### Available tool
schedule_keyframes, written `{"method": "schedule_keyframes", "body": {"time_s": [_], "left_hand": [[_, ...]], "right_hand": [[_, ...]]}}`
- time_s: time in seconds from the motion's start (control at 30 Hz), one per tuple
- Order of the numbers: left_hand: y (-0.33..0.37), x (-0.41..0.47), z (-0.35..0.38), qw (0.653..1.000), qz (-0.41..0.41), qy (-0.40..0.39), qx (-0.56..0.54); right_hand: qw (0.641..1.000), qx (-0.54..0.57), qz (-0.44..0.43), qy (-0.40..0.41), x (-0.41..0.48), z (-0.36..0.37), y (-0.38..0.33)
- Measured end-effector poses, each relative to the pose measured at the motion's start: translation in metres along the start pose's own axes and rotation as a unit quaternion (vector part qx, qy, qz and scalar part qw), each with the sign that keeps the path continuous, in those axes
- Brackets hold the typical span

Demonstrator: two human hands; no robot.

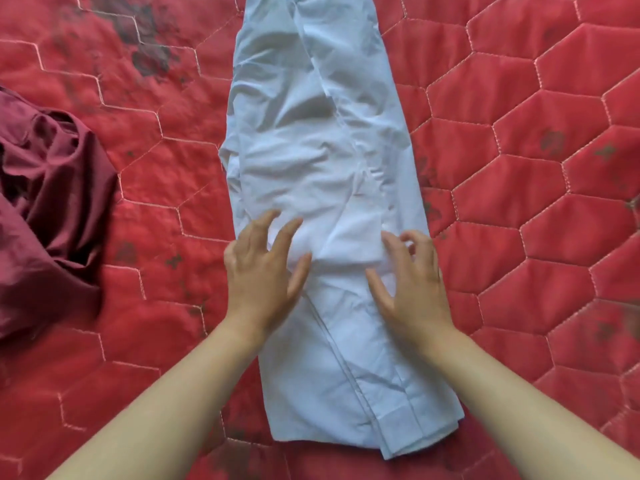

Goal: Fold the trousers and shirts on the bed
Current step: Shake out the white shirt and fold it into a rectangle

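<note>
Shirt (322, 188), pale blue, folded into a long strip, lies mid-bed (519, 133). Left hand (259, 268) and right hand (412, 278) rest on it, fingers spread, gripping nothing. Maroon garment (45, 209) bunched at far left.

Head view looks steeply down, close over bed (519, 140).

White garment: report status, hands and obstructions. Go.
Left hand and right hand open, fingers spread on white garment. Garment folded into long strip on red quilt. Maroon garment crumpled left, clear.
</note>
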State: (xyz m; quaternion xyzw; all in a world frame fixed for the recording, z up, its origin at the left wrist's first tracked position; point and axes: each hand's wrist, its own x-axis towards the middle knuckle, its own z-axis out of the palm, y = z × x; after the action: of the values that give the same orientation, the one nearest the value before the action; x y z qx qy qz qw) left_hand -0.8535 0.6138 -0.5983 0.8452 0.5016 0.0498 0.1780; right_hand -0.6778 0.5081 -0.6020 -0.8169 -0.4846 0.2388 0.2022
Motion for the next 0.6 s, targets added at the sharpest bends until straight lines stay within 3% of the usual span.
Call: {"method": "schedule_keyframes", "body": {"time_s": [0.1,0.17,0.4,0.6], "left_hand": [[0.023,-0.055,0.005,0.977,-0.153,-0.034,-0.145],[0.041,-0.084,0.010,0.958,-0.195,-0.071,-0.197],[0.096,-0.113,0.028,0.960,-0.154,-0.089,-0.218],[0.092,-0.131,0.003,0.956,-0.105,-0.037,-0.272]], "right_hand": [[0.998,0.047,0.051,-0.004,-0.044,-0.003,0.012],[0.995,0.069,0.070,0.005,-0.068,-0.005,0.017],[0.988,0.075,0.131,-0.028,-0.127,-0.012,0.029],[0.986,0.108,0.129,0.006,-0.145,-0.025,0.020]]}}
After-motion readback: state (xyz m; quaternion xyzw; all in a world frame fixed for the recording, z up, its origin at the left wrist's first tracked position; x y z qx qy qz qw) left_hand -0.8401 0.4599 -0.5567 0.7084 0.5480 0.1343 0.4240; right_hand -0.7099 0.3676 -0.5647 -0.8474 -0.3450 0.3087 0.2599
